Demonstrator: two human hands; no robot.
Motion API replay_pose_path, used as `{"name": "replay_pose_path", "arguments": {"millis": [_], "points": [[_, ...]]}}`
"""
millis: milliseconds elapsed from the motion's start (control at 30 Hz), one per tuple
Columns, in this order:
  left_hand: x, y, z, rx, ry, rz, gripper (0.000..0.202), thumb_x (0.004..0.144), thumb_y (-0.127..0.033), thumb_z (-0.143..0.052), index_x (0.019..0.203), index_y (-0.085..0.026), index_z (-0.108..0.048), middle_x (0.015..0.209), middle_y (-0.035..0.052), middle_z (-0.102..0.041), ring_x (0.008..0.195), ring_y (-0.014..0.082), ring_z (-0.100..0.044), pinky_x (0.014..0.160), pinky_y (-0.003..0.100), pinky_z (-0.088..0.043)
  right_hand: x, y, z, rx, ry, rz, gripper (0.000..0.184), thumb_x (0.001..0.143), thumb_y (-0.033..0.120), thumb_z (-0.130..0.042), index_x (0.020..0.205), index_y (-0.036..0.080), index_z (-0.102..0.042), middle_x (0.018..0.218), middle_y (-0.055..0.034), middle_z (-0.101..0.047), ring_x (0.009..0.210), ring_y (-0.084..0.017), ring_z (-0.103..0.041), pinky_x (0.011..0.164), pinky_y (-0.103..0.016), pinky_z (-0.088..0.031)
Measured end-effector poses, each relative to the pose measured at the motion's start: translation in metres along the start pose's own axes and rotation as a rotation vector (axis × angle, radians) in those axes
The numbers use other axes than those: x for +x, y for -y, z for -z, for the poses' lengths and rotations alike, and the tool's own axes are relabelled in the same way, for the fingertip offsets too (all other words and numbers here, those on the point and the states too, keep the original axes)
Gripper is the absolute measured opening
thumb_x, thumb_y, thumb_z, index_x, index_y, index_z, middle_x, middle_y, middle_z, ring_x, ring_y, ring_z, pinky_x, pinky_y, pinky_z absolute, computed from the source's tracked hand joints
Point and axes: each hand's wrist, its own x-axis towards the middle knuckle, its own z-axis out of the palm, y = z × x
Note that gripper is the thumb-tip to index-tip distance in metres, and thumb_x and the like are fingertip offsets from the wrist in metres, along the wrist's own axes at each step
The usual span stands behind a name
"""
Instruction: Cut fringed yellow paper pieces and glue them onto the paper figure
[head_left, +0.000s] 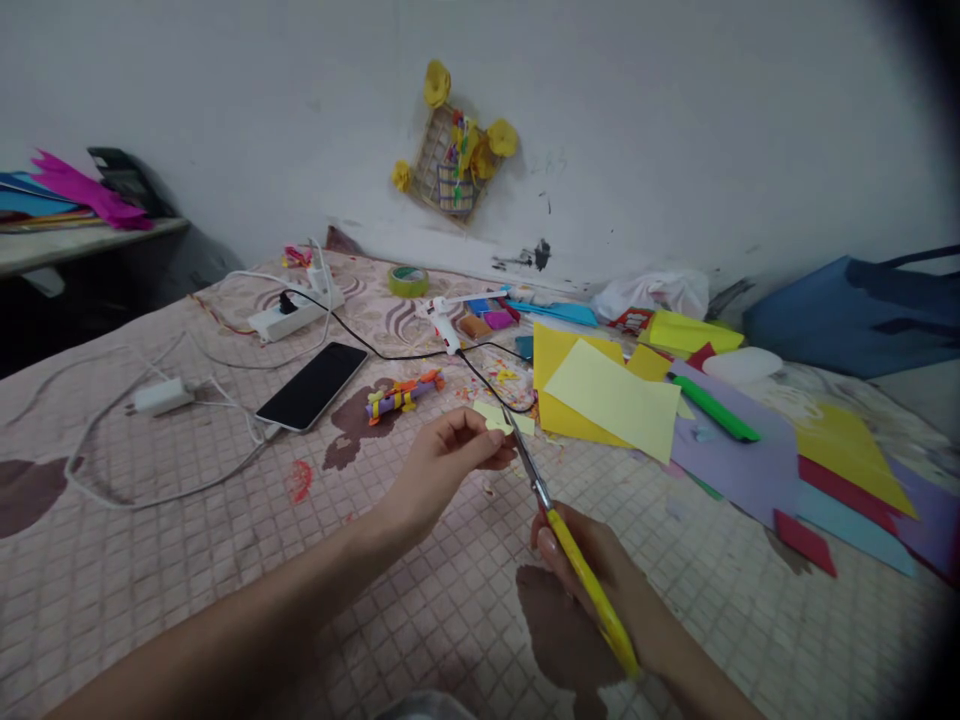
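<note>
Left hand (452, 452) nearly closed, pinching paper bit (498, 423) at its 2 o'clock. Right hand (616, 570) holds scissors (583, 568); blades (529, 468) point to 11 o'clock, close by paper bit. Glue gun (444, 328) at left hand's 12 o'clock.

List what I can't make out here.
In the head view:
Pale paper: full outline, partly covered by the left hand.
Right hand: some fingers, hidden behind scissors and the hand itself.
Object at bottom edge: cut off, unidentifiable.
Blue bag: right end, cut off by the edge.
Wall writing: too faint.
</note>
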Motion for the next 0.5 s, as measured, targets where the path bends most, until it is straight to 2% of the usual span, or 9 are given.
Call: {"name": "replay_pose_path", "arguments": {"millis": [500], "points": [[0.0009, -0.0002, 0.0012, 0.019, -0.001, -0.012, 0.017, 0.074, -0.022, -0.067, 0.072, -0.015, -0.052, 0.073, 0.0003, -0.067, 0.067, 0.0106, -0.063, 0.071, 0.026, -0.05, 0.0, -0.0034, 0.0012, 0.032, 0.027, -0.013, 0.026, 0.083, 0.037, -0.05, 0.064, 0.021, -0.043, 0.055, 0.0051, -0.04, 0.049, -0.01, -0.038, 0.045, -0.021, -0.032]]}}
